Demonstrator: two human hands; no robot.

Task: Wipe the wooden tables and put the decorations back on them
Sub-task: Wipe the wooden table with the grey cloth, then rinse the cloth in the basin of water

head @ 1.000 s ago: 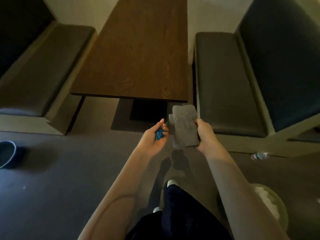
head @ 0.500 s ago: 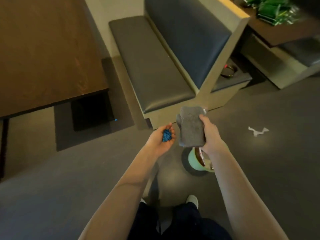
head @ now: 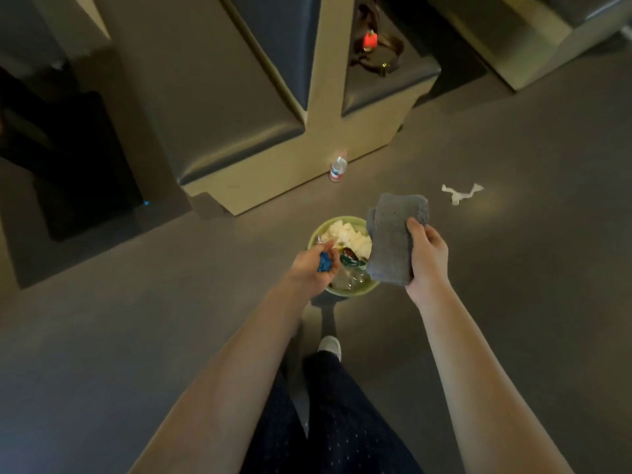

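Observation:
My left hand (head: 313, 266) is cupped around a small crumpled blue scrap (head: 324, 262) and hangs over the rim of a green waste bin (head: 316, 234) on the floor. White crumpled paper, clear plastic and a dark wrapper fill the bin. My right hand (head: 427, 260) grips a folded grey cloth (head: 393, 239) upright, just right of the bin and partly covering its right edge. No wooden tabletop or decoration is in sight.
A padded bench (head: 219, 107) with a beige base stands ahead, a water bottle (head: 338, 168) on the floor at its foot. A white paper scrap (head: 460, 193) lies on the grey floor to the right. A bag with a red tag (head: 371, 39) sits on the second bench.
The view has swung right and down, away from the wooden table. The bin now lies directly under my hands. Both hands keep their hold on the blue scrap and the cloth.

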